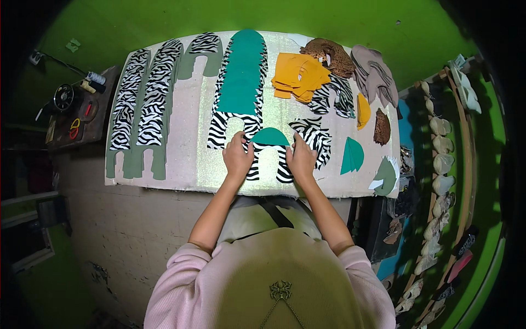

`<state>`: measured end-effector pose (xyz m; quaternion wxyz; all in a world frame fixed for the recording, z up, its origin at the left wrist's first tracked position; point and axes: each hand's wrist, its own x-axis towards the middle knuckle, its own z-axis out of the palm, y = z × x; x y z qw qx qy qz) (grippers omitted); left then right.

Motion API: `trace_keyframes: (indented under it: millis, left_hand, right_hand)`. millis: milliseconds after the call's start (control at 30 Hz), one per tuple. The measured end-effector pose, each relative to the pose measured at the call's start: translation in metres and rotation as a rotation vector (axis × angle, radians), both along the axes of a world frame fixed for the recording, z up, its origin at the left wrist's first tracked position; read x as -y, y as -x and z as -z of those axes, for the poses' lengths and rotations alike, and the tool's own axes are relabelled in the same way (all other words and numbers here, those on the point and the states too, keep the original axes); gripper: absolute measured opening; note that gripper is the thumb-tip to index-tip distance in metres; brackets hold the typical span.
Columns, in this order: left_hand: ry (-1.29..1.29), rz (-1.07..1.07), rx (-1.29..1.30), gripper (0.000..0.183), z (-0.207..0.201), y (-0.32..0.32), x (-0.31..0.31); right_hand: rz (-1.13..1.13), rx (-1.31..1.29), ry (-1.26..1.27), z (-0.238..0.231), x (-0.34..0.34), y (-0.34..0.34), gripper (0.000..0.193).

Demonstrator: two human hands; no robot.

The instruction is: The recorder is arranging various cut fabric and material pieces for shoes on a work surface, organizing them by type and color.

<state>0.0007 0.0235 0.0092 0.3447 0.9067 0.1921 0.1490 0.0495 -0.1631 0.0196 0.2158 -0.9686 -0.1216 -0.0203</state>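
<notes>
A green half-round piece [271,136] lies over the top of a zebra-print U-shaped piece [282,170] near the table's front edge. At its left side, my left hand [238,158] has thumb and fingers closed on the edge of the zebra-print piece. My right hand [302,159] grips the opposite edge in the same way. Just beyond stands a long overlapping row of green half-round pieces [241,82] on zebra-print pieces [218,130]. More loose zebra-print pieces [311,134] lie beside my right hand, partly hidden by it.
Zebra-print and olive pieces [156,98] form rows at the table's left. Yellow pieces [298,74], leopard-print pieces [337,57] and mauve pieces [375,74] are piled at the far right. A sewing machine [63,97] stands left; shoes [442,163] line a rack at right.
</notes>
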Motion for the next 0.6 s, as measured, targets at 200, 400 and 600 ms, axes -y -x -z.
trace_keyframes:
  millis: [200,400,600]
  left_hand:
    - [0.023,-0.020,-0.027,0.035,-0.003,-0.007,0.003]
    - [0.061,-0.027,-0.026,0.033,0.000,-0.010,0.005]
    - [0.063,-0.029,-0.022,0.034,-0.001,-0.009,0.004]
  right_hand:
    - [0.022,-0.037,0.061,-0.004,-0.009,-0.003,0.048]
    - [-0.006,-0.035,0.059,-0.002,-0.010,-0.004,0.046]
    - [0.006,-0.045,0.011,-0.004,-0.009,-0.005,0.044]
